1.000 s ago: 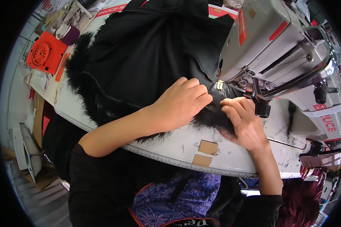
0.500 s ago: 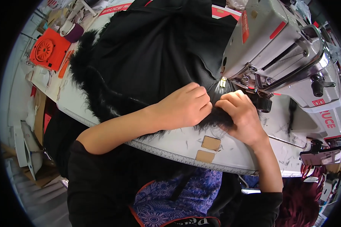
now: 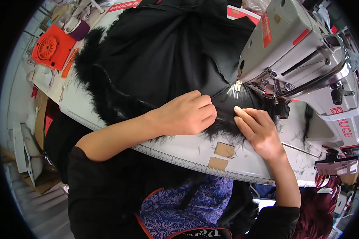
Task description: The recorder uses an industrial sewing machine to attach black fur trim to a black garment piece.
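Note:
A black fabric garment (image 3: 167, 51) with a shaggy fur trim (image 3: 89, 75) lies spread under the sewing machine head (image 3: 283, 47). My left hand (image 3: 191, 113), fingers curled, grips the fabric below and left of the lit presser foot (image 3: 238, 87), where a seam or zip runs down toward that hand. My right hand (image 3: 257, 131) rests on the fabric below the foot, fingers bent together with the fingertips on its fur-edged part; whether they pinch it is hard to tell.
The white tabletop (image 3: 179, 153) has a ruler strip along its front edge and two tan squares (image 3: 223, 149). At left are an orange fan-like device (image 3: 52, 47) and a purple spool (image 3: 79, 30). A phone-like object (image 3: 337, 165) and maroon fabric (image 3: 315, 211) are at right.
My left hand has shifted slightly left. My right hand has moved down, away from the foot, since half a second ago, exposing more fabric between the hands and the foot.

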Available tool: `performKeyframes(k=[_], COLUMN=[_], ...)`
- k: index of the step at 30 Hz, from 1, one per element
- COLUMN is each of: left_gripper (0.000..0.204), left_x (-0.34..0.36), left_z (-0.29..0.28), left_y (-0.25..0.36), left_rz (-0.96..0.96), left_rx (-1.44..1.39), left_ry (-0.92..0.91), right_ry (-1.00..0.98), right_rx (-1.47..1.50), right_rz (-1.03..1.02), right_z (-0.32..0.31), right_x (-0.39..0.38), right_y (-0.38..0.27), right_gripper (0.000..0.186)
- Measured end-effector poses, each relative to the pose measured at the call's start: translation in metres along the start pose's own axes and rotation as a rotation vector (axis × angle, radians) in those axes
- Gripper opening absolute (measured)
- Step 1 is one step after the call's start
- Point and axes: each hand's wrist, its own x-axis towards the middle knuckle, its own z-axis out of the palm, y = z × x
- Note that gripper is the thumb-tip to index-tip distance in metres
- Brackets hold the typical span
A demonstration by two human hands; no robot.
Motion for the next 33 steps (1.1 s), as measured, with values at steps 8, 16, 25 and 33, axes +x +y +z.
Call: performKeyframes(k=[8,16,25,33], left_gripper=[0.022,0.026,0.025,0.028], left_x=[0.005,-0.002,0.002,0.011], left_z=[-0.012,-0.01,-0.01,0.011], left_y=[-0.006,-0.011,-0.018,-0.02], left_rz=[-0.08,-0.065,-0.062,-0.026], left_rx=[-0.138,-0.084,-0.226,-0.115], left_ry=[-0.128,-0.06,-0.123,-0.072], right_ry=[0.015,0.016,-0.051,-0.072], right_rx=[-0.001,0.005,-0.002,0.012], right_rz=[0.041,0.057,0.164,0.27], right_z=[0.001,0.003,0.001,-0.001], right_x=[-0.002,-0.002,0.009,0.003], right_y=[-0.001,-0.001,-0.008,0.01], right_gripper=[0.024,0.024,0.037,0.041])
